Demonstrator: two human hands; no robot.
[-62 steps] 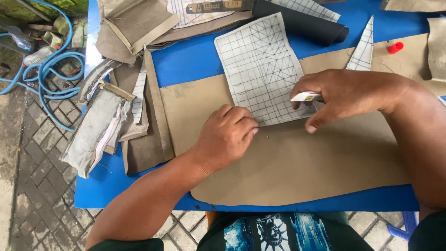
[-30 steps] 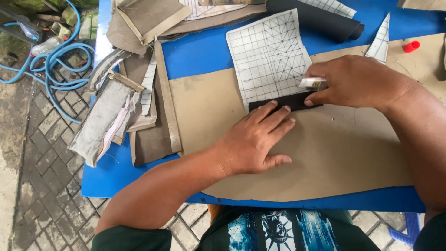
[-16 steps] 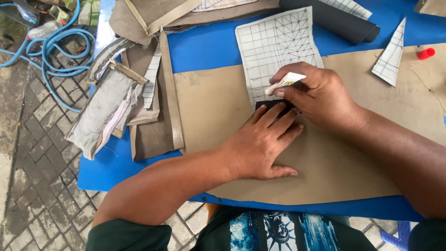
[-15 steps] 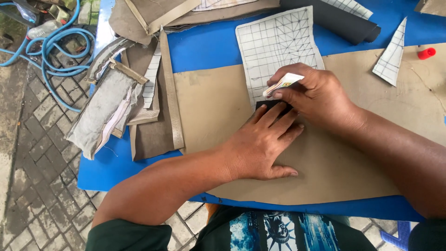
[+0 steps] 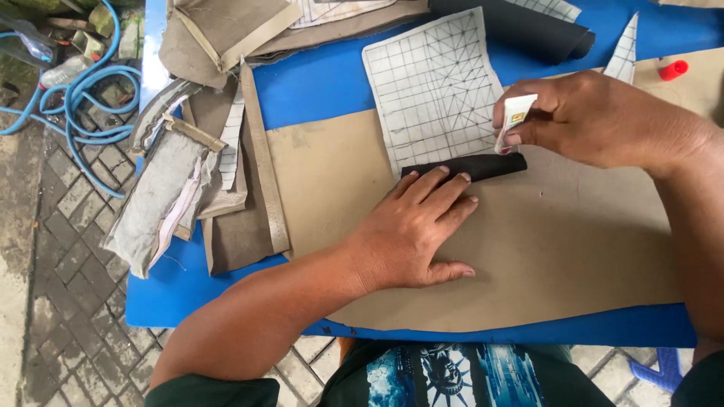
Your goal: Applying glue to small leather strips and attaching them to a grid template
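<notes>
Head view: at far left we see a blue hose (image 5: 83, 113) on the paving, then folded fabric scraps (image 5: 162, 196) on the blue table (image 5: 317, 87). Our left hand (image 5: 411, 230) lies flat, fingers spread, on the tan sheet (image 5: 558, 249), fingertips pressing a black strip (image 5: 490, 163). Above it lies gridded paper (image 5: 434, 87). Our right hand (image 5: 596, 120) pinches a small white tube (image 5: 513, 120), its tip at the strip's right end.

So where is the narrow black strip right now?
In the head view, the narrow black strip lies on the large tan sheet just below the gridded white pattern piece, its left end under the left hand fingertips.
</notes>
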